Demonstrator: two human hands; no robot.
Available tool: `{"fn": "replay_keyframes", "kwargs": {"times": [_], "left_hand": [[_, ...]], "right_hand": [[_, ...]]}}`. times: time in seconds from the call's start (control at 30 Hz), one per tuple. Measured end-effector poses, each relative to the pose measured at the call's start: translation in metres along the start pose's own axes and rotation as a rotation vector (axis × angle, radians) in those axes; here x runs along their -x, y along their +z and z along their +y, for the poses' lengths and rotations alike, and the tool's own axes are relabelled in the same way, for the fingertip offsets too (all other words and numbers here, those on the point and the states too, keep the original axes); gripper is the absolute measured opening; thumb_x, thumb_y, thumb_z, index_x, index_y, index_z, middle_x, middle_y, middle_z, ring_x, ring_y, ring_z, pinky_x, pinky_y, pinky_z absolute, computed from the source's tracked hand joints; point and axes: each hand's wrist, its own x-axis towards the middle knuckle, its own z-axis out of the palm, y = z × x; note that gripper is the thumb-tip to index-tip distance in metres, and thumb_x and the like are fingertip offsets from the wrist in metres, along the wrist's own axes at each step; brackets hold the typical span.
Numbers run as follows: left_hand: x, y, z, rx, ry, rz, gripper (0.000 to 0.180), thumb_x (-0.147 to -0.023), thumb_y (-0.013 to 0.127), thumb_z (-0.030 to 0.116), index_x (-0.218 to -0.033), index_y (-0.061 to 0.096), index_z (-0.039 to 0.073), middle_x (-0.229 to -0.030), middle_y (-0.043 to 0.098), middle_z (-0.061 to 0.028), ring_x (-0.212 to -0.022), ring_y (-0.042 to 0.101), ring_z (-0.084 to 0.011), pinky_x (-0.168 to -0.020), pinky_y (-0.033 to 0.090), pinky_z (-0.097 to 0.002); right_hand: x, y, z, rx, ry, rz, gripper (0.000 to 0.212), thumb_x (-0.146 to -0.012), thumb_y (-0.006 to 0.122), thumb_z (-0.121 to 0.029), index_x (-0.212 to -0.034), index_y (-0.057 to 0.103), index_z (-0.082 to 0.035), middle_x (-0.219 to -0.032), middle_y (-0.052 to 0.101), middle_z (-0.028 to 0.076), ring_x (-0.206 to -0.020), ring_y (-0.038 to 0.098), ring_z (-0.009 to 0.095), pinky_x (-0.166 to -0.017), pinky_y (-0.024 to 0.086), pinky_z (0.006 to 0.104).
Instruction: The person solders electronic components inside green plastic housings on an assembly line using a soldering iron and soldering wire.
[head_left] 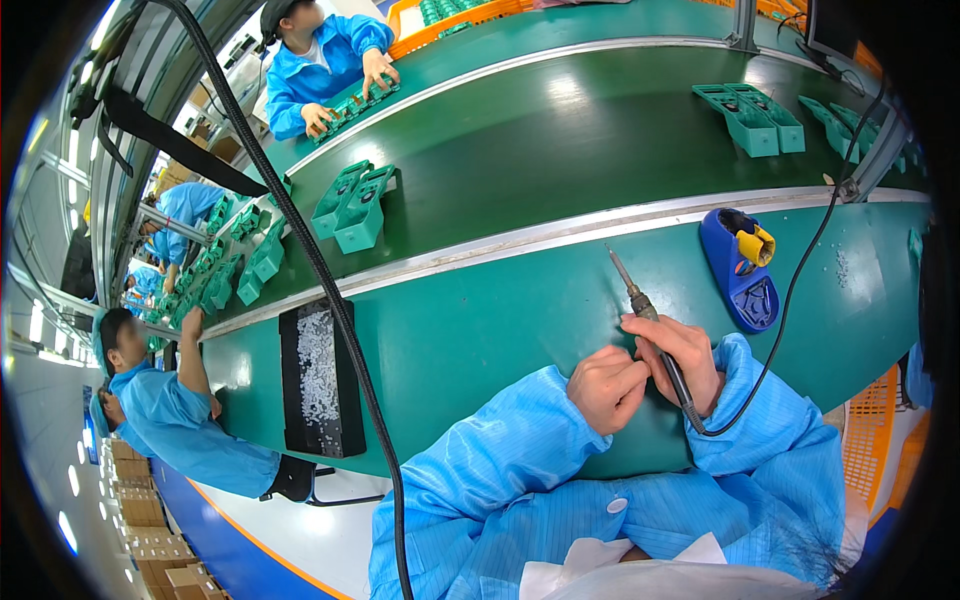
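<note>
My right hand (692, 358) grips a soldering iron (641, 303) by its dark handle, with the metal tip pointing up and away to the left over the green table (480, 320). My left hand (608, 390) is closed in a loose fist right beside the right one, around the level of the handle; the inside of its fingers is hidden. To the right of my hands stands a blue soldering iron stand (752, 300) with a yellow part (756, 246) in its top. From the handle's lower end, a black cord (790, 310) loops up to the right.
At left lies a black tray (292, 405) of small whitish pieces (319, 365). Beyond a metal rail (540, 240), green plastic housings (362, 212) sit on a dark green belt (520, 140). A thick black cable (325, 270) crosses the left. Co-workers in blue sit left (180, 420) and opposite (320, 70).
</note>
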Motion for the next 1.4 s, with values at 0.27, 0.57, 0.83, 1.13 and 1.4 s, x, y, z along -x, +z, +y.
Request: {"fn": "replay_keyframes", "kwargs": {"times": [0.27,0.57,0.83,1.13,1.4], "left_hand": [[0.000,-0.001,-0.001,-0.013,-0.002,-0.016,0.012,-0.070,0.062,-0.008,-0.079,0.061,0.000,-0.062,0.049,-0.0101,-0.057,0.051,-0.0286,-0.056,0.040,-0.0388],[0.001,-0.002,-0.003,-0.013,-0.012,-0.016,0.011,-0.070,0.062,-0.008,-0.078,0.061,0.000,-0.062,0.049,-0.0106,-0.057,0.052,-0.0291,-0.056,0.040,-0.0390],[0.002,-0.005,-0.006,-0.007,-0.013,-0.011,0.011,-0.070,0.063,-0.008,-0.078,0.061,0.000,-0.063,0.051,-0.0112,-0.058,0.053,-0.0296,-0.056,0.041,-0.0390],[0.001,-0.021,-0.014,0.046,-0.104,-0.092,0.016,-0.074,0.066,-0.004,-0.089,0.068,0.001,-0.080,0.065,-0.0138,-0.074,0.062,-0.0319,-0.065,0.049,-0.0407],[-0.036,-0.149,-0.051,-0.464,-0.071,-0.024,0.023,-0.077,0.070,0.004,-0.099,0.068,0.001,-0.101,0.066,-0.0175,-0.097,0.062,-0.0364,-0.087,0.050,-0.0432]], "right_hand": [[-0.001,0.001,0.001,0.002,-0.007,0.012,0.057,-0.067,0.064,0.011,-0.123,0.059,0.002,-0.079,0.056,0.009,-0.059,0.057,0.017,-0.053,0.046,0.0286],[-0.002,0.004,0.001,0.001,0.013,-0.003,0.057,-0.066,0.064,0.011,-0.123,0.059,0.001,-0.078,0.056,0.009,-0.058,0.057,0.016,-0.052,0.045,0.0284],[-0.005,0.006,0.002,0.001,-0.008,0.009,0.058,-0.066,0.064,0.011,-0.123,0.059,0.001,-0.079,0.056,0.009,-0.058,0.057,0.016,-0.052,0.045,0.0279],[-0.010,0.012,-0.001,0.043,-0.009,0.105,0.048,-0.071,0.063,0.013,-0.118,0.061,0.001,-0.078,0.059,0.013,-0.060,0.060,0.021,-0.054,0.048,0.0300],[-0.011,0.014,-0.007,0.032,-0.005,0.232,0.040,-0.077,0.062,0.013,-0.115,0.062,0.000,-0.087,0.065,0.019,-0.069,0.067,0.031,-0.060,0.052,0.0351]]}}
